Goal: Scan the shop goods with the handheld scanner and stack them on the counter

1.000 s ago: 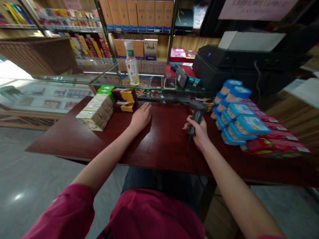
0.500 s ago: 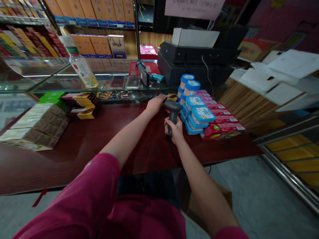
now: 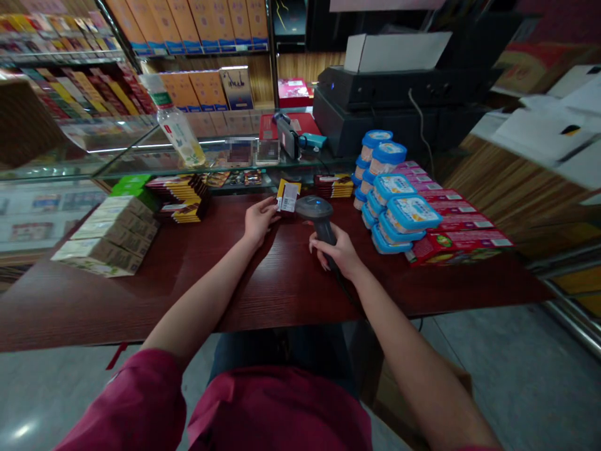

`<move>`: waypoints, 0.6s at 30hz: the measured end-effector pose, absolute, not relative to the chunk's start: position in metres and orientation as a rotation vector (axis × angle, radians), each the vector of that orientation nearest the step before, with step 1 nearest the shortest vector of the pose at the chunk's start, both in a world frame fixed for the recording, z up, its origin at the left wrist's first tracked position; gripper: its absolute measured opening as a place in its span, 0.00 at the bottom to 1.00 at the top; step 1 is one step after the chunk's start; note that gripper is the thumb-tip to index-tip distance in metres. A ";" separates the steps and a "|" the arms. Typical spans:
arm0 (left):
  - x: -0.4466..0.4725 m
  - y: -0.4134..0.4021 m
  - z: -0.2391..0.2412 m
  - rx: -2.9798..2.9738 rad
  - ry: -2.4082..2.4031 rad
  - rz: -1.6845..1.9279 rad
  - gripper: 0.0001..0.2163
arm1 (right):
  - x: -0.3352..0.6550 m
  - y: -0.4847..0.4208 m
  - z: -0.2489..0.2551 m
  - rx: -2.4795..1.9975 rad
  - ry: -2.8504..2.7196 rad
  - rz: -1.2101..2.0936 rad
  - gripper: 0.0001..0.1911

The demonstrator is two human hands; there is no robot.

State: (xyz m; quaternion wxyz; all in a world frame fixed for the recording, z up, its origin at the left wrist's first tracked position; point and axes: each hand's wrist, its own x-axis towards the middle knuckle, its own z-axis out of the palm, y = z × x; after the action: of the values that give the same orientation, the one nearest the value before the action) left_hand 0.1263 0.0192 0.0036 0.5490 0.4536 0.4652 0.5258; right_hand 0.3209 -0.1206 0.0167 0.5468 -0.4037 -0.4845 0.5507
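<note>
L hand [image 3: 260, 222]: pinching packet [image 3: 288, 193] by its L edge; keep fingers off label [image 3: 288, 202]
Packet: just L of scanner [image 3: 315, 208], label showing
R hand [image 3: 342, 252]: wrapped rnd scanner grip
Scanner: aim sq at label, w/ small gap, hold steady

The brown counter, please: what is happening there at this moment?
A person's left hand holds a small packet, its printed label showing. The right hand grips a dark handheld scanner, its head close beside the packet. On the counter, blue-lidded tubs are stacked to the right and pale cartons stand to the left.
</note>
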 end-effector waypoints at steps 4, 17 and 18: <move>0.122 0.016 -0.004 1.038 1.039 1.265 0.24 | 0.320 -0.121 0.016 -1.011 -1.172 1.322 0.27; 0.104 0.006 0.012 1.119 1.072 1.238 0.15 | 0.317 -0.125 0.017 -1.048 -1.170 1.264 0.30; 0.091 0.004 0.019 1.218 1.113 1.264 0.14 | 0.314 -0.126 0.018 -1.043 -1.169 1.269 0.29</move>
State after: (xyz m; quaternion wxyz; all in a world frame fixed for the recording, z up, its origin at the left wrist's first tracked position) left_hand 0.0909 0.0044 0.0185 0.5069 0.5053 0.4614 0.5243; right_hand 0.3145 -0.1256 0.0176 0.5336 -0.4375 -0.4903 0.5324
